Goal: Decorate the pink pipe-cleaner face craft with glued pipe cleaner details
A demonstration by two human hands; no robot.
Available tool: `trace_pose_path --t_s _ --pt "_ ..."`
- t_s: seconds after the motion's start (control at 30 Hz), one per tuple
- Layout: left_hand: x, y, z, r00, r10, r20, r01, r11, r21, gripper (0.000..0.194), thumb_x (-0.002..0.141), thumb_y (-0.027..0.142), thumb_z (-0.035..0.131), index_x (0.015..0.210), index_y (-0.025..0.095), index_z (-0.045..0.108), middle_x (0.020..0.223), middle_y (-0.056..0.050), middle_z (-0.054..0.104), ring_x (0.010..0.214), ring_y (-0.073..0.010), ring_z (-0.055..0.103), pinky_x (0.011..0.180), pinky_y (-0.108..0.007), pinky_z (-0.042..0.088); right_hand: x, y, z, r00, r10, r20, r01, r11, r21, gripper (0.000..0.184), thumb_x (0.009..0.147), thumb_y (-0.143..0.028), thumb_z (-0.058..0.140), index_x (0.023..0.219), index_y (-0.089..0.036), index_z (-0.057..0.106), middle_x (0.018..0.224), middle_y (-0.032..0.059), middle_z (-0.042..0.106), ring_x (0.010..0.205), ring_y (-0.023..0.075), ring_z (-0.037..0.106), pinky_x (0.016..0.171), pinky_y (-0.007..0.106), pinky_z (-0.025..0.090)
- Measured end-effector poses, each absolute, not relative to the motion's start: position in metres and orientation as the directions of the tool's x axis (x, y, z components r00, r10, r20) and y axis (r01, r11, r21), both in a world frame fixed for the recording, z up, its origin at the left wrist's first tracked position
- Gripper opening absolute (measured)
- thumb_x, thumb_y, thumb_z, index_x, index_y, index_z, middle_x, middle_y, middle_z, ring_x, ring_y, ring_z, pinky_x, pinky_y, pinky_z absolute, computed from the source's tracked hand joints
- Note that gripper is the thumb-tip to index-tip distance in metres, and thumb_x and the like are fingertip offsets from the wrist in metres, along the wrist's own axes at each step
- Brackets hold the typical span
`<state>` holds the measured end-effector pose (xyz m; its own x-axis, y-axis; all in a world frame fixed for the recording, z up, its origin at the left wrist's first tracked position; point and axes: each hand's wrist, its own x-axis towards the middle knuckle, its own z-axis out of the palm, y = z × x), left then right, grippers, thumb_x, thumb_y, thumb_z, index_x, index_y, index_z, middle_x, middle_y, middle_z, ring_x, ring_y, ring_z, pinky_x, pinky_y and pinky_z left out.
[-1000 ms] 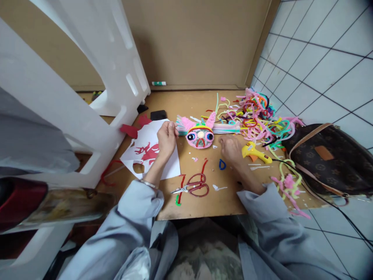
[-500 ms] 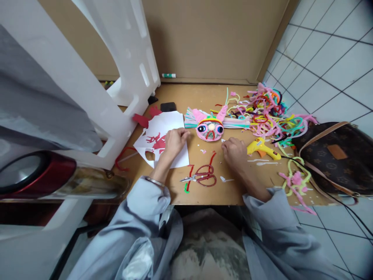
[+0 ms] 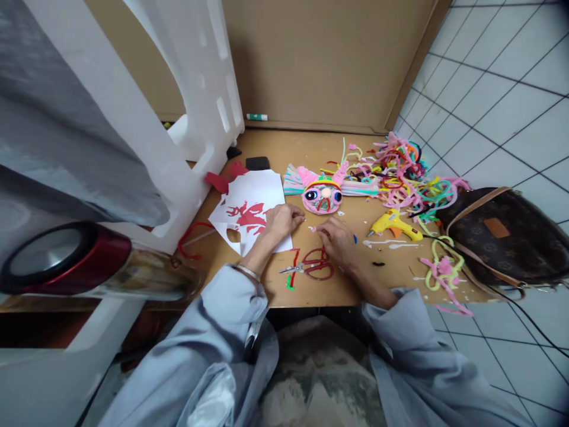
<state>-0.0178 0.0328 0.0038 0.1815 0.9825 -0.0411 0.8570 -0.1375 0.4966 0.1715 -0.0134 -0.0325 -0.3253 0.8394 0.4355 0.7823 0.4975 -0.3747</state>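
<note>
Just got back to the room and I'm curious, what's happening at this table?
A person's left hand and right hand are close together, just in front of a pink animal-like face with big eyes. Whether the fingers pinch anything is too small to tell. Red-handled scissors lie nearer the person, and a yellow glue gun lies to the right, by a tangle of colourful fuzzy stems.

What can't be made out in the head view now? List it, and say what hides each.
- Whether the left hand or right hand pinches anything: fingertips too small and blurred.
- Most of the blue piece: behind the right hand.
- The far right of the brown bag: cut off by the right edge.
- Lettering on the green-and-white tube: too small.
</note>
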Motion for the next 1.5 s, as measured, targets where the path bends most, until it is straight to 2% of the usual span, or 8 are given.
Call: trace_pose_path --t_s 0.43,0.57,0.67,0.77,0.83,0.93,1.33,1.5 --pt "-0.006 0.024 0.005 0.253 0.967 -0.034 0.904 -0.224 0.364 0.025 0.091 0.024 0.048 0.098 0.019 0.072 0.105 -0.012 0.074 0.094 -0.0254 0.068 0.073 -0.030 0.045 0.174 -0.018 -0.034 -0.351 0.822 0.449 0.776 0.524 -0.352 0.022 0.094 -0.016 0.049 0.092 -0.019 0.071 0.086 0.0082 0.068 0.085 0.0221 0.061 0.077 0.033 0.045" --pt "-0.006 0.022 0.003 0.284 0.959 0.008 0.855 -0.257 0.451 0.020 0.090 0.021 0.050 0.089 0.018 0.069 0.099 -0.013 0.072 0.090 -0.0245 0.066 0.074 -0.031 0.044 0.172 -0.020 -0.030 -0.315 0.803 0.505 0.758 0.533 -0.376 0.021 0.095 -0.018 0.048 0.090 -0.019 0.069 0.086 0.0084 0.067 0.084 0.0221 0.061 0.077 0.033 0.047" --pt "-0.003 0.020 0.002 0.371 0.929 0.007 0.633 -0.258 0.730 0.013 0.087 0.019 0.054 0.079 0.017 0.065 0.083 -0.007 0.069 0.078 -0.0187 0.061 0.073 -0.028 0.043 0.172 -0.021 -0.028 -0.244 0.782 0.574 0.733 0.536 -0.419 0.021 0.096 -0.020 0.047 0.090 -0.020 0.067 0.086 0.0080 0.067 0.084 0.0216 0.061 0.076 0.033 0.048" --pt "0.001 0.017 0.003 0.488 0.873 -0.018 0.207 -0.096 0.974 0.022 0.083 0.036 0.063 0.073 0.017 0.059 0.066 0.001 0.056 0.061 -0.0116 0.048 0.061 -0.024 0.037 0.173 -0.022 -0.026 -0.167 0.766 0.621 0.723 0.523 -0.452 0.021 0.098 -0.022 0.046 0.090 -0.021 0.065 0.086 0.0074 0.067 0.083 0.0208 0.061 0.077 0.033 0.048" --pt "0.005 0.014 0.006 0.533 0.845 -0.051 -0.030 0.078 0.996 0.036 0.076 0.049 0.072 0.071 0.016 0.056 0.060 0.004 0.047 0.054 -0.0083 0.038 0.053 -0.022 0.029 0.174 -0.022 -0.024 -0.131 0.755 0.642 0.718 0.519 -0.464 0.021 0.098 -0.022 0.045 0.090 -0.021 0.065 0.086 0.0072 0.067 0.082 0.0206 0.060 0.076 0.034 0.049" --pt "0.008 0.010 0.010 0.547 0.831 -0.102 -0.185 0.239 0.953 0.047 0.065 0.053 0.083 0.069 0.015 0.055 0.059 0.005 0.042 0.052 -0.0059 0.034 0.050 -0.021 0.023 0.175 -0.023 -0.021 -0.108 0.727 0.678 0.705 0.537 -0.464 0.021 0.098 -0.023 0.046 0.092 -0.020 0.065 0.088 0.0077 0.069 0.083 0.0206 0.061 0.076 0.034 0.049" --pt "0.011 0.007 0.012 0.534 0.819 -0.212 -0.206 0.369 0.906 0.038 0.060 0.040 0.087 0.072 0.012 0.065 0.059 0.003 0.050 0.055 -0.0050 0.042 0.051 -0.019 0.030 0.180 -0.025 -0.015 -0.194 0.697 0.690 0.730 0.572 -0.373 0.028 0.100 -0.028 0.047 0.088 -0.023 0.072 0.084 0.0063 0.070 0.080 0.0193 0.062 0.074 0.034 0.047" --pt "0.015 0.009 0.008 0.484 0.849 -0.210 -0.168 0.326 0.930 0.031 0.065 0.038 0.079 0.074 0.014 0.064 0.062 0.002 0.052 0.054 -0.0059 0.042 0.050 -0.020 0.029 0.179 -0.026 -0.007 -0.059 0.787 0.614 0.595 0.521 -0.611 0.022 0.095 -0.030 0.053 0.082 -0.023 0.069 0.081 0.0049 0.069 0.078 0.0187 0.062 0.073 0.033 0.049"
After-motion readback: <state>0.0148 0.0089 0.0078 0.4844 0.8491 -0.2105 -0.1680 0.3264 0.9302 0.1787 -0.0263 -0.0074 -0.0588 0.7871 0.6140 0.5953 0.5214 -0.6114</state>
